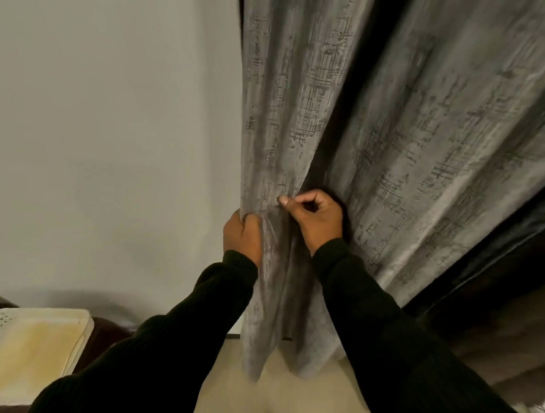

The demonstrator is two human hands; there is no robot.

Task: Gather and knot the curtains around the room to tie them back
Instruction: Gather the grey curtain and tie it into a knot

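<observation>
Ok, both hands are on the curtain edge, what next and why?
Probably sweep the right hand rightward to gather more curtain. The left hand grips only the edge folds, and most of the cloth hangs spread out to the right.

No writing, label, brand, number or sign can be read anywhere in the head view; the grey curtain [299, 129] carries only a dark crosshatch weave pattern, not letters; the pale wall [112, 137] bears no marks; the white perforated tray [24, 345] at lower left shows dot holes and yellow staining, no print.
</observation>
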